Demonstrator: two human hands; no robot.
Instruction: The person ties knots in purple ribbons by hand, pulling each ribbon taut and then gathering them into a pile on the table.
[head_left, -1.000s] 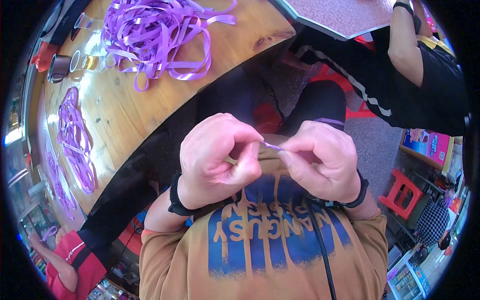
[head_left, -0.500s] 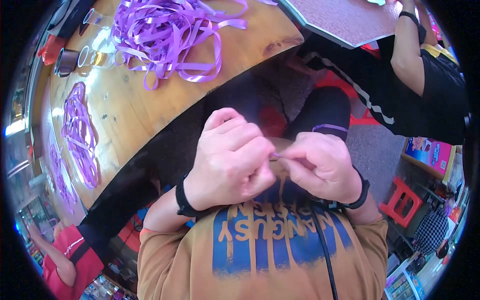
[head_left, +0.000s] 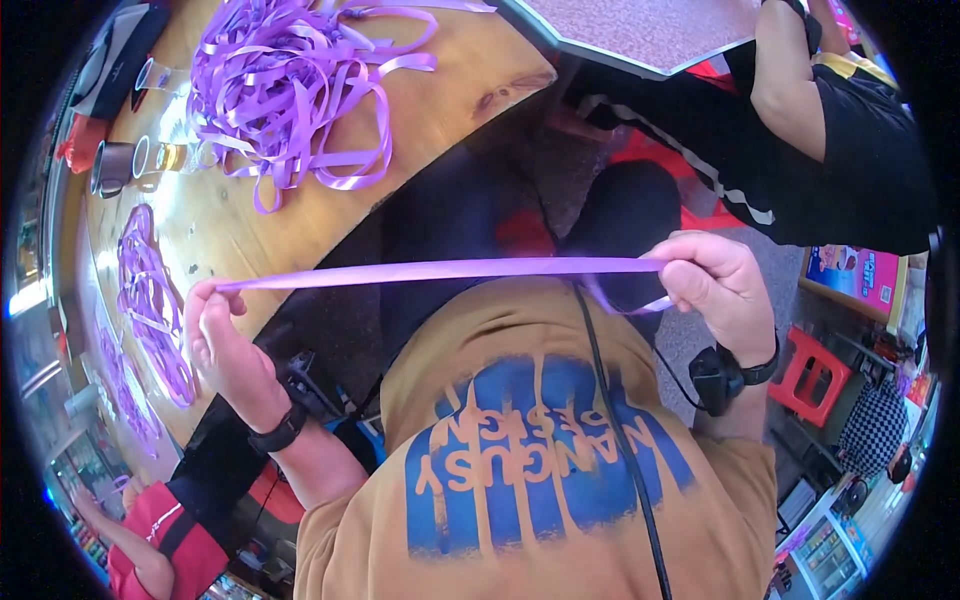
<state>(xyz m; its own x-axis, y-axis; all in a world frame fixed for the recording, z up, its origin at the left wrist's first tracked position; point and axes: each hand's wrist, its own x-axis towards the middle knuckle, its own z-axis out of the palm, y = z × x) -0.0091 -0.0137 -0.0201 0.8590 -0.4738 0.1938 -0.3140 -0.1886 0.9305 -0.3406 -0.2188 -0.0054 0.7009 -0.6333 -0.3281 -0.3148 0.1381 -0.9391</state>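
A flat purple ribbon (head_left: 440, 270) is stretched almost straight across in front of my chest. My left hand (head_left: 230, 350) pinches one end between thumb and fingertips, near the table's edge. At the other end my right hand (head_left: 722, 298) grips it between thumb and bent fingers. A short loop of the ribbon hangs below, just left of the right hand. On the table lies a large tangled heap of purple ribbon (head_left: 285, 95). A long looped bundle of purple ribbon (head_left: 150, 300) rests just beyond my left hand.
The curved wooden table (head_left: 330, 225) holds clear plastic cups (head_left: 160, 157) and a dark cup (head_left: 113, 168). At right sits a person in black (head_left: 850, 190) by a pink-topped table (head_left: 650, 30). A red stool (head_left: 810, 375) stands on the floor. A person in red (head_left: 165, 545) is lower left.
My hands, close together before, have moved far apart, the left toward the table and the right outward. The ribbon now shows at length, pulled out between them.
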